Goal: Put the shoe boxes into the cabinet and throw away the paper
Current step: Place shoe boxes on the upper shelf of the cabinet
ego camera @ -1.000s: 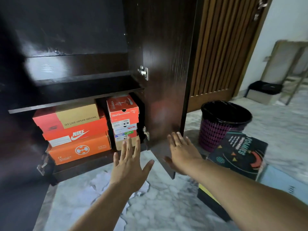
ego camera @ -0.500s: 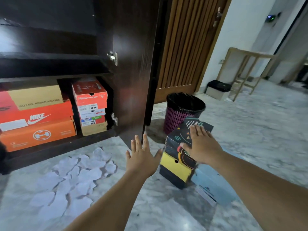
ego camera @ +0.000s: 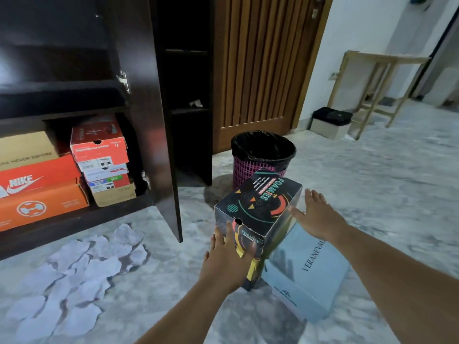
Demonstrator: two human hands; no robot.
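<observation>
We press our left hand [ego camera: 224, 263] and spread right hand [ego camera: 316, 217] against one dark box [ego camera: 258, 209]; one blue box [ego camera: 308, 276] lies right, one bin [ego camera: 263, 155] beyond, paper [ego camera: 72, 276] scattered left.

Legible markings, head view.
"NIKE" on orange box [ego camera: 37, 181], left edge; "NEVER BEFORE" on tan box [ego camera: 27, 150] above it; "PERFORMANCE" on red box [ego camera: 98, 145]; "FOAMIES" on black box [ego camera: 258, 207], centre; "VERANEVAL…" on pale blue box [ego camera: 308, 274], lower right.
</observation>
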